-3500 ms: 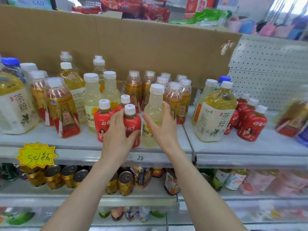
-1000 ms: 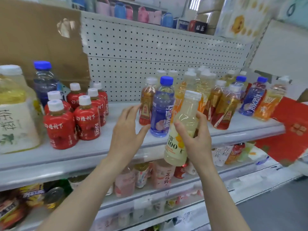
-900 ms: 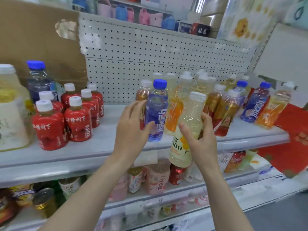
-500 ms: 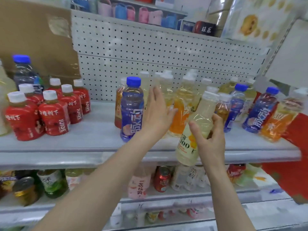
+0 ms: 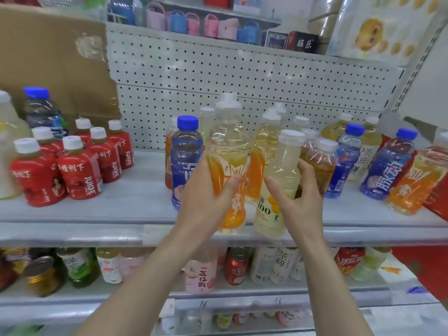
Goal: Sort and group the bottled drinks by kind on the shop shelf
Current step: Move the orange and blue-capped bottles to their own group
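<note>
Hands both full: left hand [image 5: 203,204] gripping orange-label bottle [image 5: 229,146] — right hand [image 5: 298,204] holding pale bottle [image 5: 286,166], near upright, just right of orange-label bottle.

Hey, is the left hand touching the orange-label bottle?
Touching. The head view shows the left hand curled round the orange-label bottle, with the thumb lying across its label.

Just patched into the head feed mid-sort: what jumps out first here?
Two bottles are held side by side at the front edge of the shelf, mid-view: the left hand grips an orange-labelled bottle, the right hand a pale bottle marked 100. Next, the cluster of red juice bottles standing on the shelf's left.
</note>
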